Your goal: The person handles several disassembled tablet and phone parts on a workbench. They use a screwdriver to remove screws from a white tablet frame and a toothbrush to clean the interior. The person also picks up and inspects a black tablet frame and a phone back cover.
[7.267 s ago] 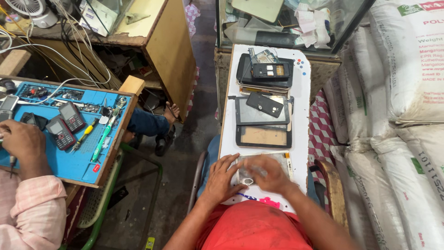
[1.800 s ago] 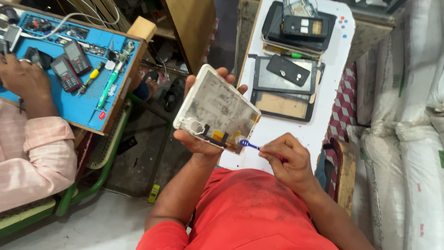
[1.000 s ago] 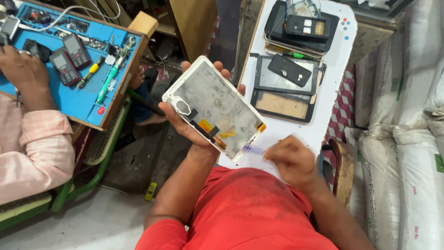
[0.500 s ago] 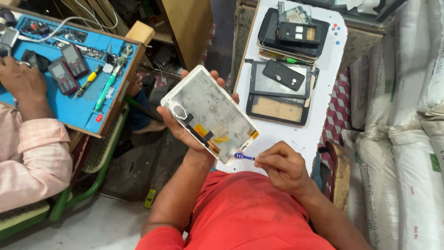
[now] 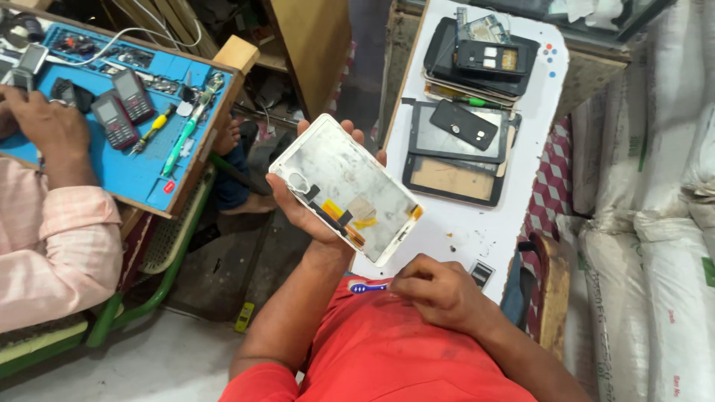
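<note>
Head view, the only one. Left hand (image 5: pixel 309 212) holds a white tablet frame (image 5: pixel 345 186) up off the worktop, inner side facing up: grey backing, orange flex strips near its lower edge, round hole at upper left corner. Grip: palm under the frame, thumb wrapped over the near-left edge, fingertips showing past the far edge, so pinched on the frame. Frame is tilted, in the air between the person's chest and the white worktop (image 5: pixel 536 112), its lower corner overlapping the worktop's near-left edge.

Right hand (image 5: pixel 439 290) sits low, just above the red shirt (image 5: pixel 402 357), fingers curled together around a small blue-handled screwdriver (image 5: pixel 370 286); the handle sticks out to the left of the knuckles, tip hidden in the fist. Hand is near the frame's lower corner but not touching it.

On the white worktop: a black tablet bezel w/ tan panel (image 5: pixel 454 179), another dark screen above it w/ a black phone back cover (image 5: pixel 463 124) lying on top, then a stack of dark device parts (image 5: pixel 480 56) at the far end. A small square part (image 5: pixel 482 272) lies near the right hand.

Left side: a co-worker's hand (image 5: pixel 48 123) w/ pink sleeve rests on a blue mat (image 5: pixel 141 175) carrying two keypad phones (image 5: pixel 119 108) & a green tool (image 5: pixel 182 138). White sacks (image 5: pixel 655 223) stacked at right.
</note>
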